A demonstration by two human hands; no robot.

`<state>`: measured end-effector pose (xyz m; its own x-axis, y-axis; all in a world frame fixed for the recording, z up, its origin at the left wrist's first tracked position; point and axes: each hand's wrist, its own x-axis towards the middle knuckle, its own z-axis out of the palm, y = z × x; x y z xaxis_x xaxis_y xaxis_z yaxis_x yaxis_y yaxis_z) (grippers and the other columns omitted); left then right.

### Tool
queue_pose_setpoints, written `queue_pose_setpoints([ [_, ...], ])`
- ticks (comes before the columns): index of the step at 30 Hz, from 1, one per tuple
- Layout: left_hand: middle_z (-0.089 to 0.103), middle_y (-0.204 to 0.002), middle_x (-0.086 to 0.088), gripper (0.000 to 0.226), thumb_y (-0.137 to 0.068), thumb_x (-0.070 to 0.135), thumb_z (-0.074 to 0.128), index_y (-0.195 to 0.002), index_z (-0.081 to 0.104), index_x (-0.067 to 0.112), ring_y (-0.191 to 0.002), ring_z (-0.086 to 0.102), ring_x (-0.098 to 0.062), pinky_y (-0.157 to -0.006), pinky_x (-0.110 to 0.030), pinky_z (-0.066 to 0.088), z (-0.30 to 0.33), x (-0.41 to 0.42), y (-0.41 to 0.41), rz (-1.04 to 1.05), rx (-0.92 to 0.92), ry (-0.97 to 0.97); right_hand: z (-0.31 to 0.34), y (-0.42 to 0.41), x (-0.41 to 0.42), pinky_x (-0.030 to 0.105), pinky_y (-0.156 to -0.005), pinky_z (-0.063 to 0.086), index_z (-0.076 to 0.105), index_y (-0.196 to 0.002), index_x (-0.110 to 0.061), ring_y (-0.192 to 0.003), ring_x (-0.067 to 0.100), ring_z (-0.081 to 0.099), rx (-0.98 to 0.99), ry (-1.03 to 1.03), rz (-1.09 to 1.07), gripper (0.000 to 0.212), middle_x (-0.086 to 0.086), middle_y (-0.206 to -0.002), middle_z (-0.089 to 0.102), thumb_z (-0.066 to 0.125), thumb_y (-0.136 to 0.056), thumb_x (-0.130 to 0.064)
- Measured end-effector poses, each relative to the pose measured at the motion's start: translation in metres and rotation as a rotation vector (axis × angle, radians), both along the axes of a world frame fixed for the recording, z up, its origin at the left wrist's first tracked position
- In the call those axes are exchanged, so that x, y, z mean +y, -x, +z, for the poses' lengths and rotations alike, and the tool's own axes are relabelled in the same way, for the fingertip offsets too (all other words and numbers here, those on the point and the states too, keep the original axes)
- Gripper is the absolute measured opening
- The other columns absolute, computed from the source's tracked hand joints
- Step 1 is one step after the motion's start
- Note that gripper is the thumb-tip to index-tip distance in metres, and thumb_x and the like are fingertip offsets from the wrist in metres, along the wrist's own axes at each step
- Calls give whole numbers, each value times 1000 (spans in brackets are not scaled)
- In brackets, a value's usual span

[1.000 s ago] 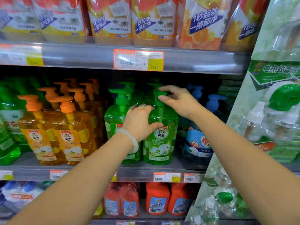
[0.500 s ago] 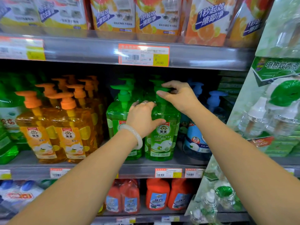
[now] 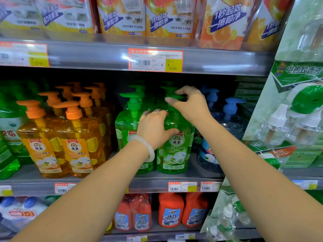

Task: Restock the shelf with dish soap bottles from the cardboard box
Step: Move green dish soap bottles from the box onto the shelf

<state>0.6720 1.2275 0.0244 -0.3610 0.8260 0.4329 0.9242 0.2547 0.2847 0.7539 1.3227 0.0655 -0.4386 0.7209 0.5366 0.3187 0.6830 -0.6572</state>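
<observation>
Head view, green dish soap bottle [image 3: 175, 151] upright at the middle shelf [image 3: 201, 175] front edge, left hand [image 3: 153, 128] wrapped round its shoulder, right hand [image 3: 191, 103] pinching its green pump head, orange bottles [image 3: 61, 137] to the left

green dish soap bottle [image 3: 175, 147] upright at shelf [image 3: 201, 173] front edge, touching identical green bottle [image 3: 125, 130] on its left.
</observation>
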Motion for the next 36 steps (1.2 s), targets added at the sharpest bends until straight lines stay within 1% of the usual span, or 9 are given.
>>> queue_pose_setpoints([
  [10, 52, -135, -7, 67, -81, 53, 61, -134, 46, 14, -128, 44, -23, -115, -31, 15, 0, 0, 0, 2, 13, -4, -5, 5, -6, 26, -81, 41, 62, -110, -9, -107, 22, 53, 42, -36, -73, 41, 8, -118, 55, 70, -80, -36],
  [15, 52, -134, -7, 67, -82, 53, 60, -135, 46, 14, -127, 45, -22, -115, -31, 15, -1, 1, 0, 0, 22, -4, -8, 6, -8, 28, -82, 42, 61, -112, -10, -107, 22, 52, 58, -15, -61, 41, 9, -120, 53, 68, -81, -36],
  [17, 52, -134, -7, 67, -82, 53, 60, -135, 46, 14, -127, 45, -22, -115, -31, 15, -2, 1, 1, -3, 18, -1, -8, 4, -8, 26, -82, 40, 60, -115, -11, -104, 20, 51, 50, -7, -34, 41, 9, -122, 52, 68, -82, -34],
  [20, 52, -134, -7, 67, -82, 53, 60, -134, 46, 14, -127, 45, -22, -115, -30, 15, -2, 1, 2, -11, 15, -5, -7, -2, -4, 20, -83, 36, 60, -119, -11, -98, 12, 45, 34, 7, 25, 41, 9, -124, 52, 67, -83, -29],
  [22, 52, -134, -6, 67, -82, 54, 60, -134, 46, 14, -127, 45, -21, -115, -30, 14, -2, 1, 2, -13, 16, -10, -5, -5, -1, 19, -84, 36, 61, -118, -12, -98, 10, 45, 29, 29, 53, 37, 8, -125, 55, 66, -85, -28],
  [24, 52, -135, -5, 67, -82, 54, 61, -134, 46, 15, -127, 46, -20, -115, -31, 14, -2, 2, 2, -11, 15, -12, -2, -6, 1, 22, -83, 39, 62, -117, -13, -96, 12, 48, 26, 53, 64, 35, 6, -123, 59, 66, -85, -29],
  [28, 51, -136, -5, 67, -82, 53, 60, -135, 46, 15, -128, 44, -21, -115, -31, 13, -2, 2, 1, -10, 16, -10, 0, -4, 2, 21, -78, 40, 63, -115, -14, -91, 11, 49, 17, 40, 26, 37, 2, -118, 62, 67, -83, -33],
  [32, 51, -136, -5, 67, -82, 53, 60, -135, 45, 15, -129, 43, -21, -116, -31, 13, -1, 2, 1, -6, 19, -17, -1, -2, 2, 19, -81, 38, 63, -115, -11, -94, 8, 47, 16, -3, -3, 39, 3, -120, 62, 67, -83, -34],
  [36, 50, -137, -5, 67, -82, 52, 60, -135, 45, 15, -130, 41, -22, -115, -31, 13, -2, 2, 1, -1, 23, -20, -2, 0, 1, 20, -80, 39, 63, -113, -10, -93, 8, 47, 24, -34, -22, 38, 4, -119, 62, 67, -83, -33],
])
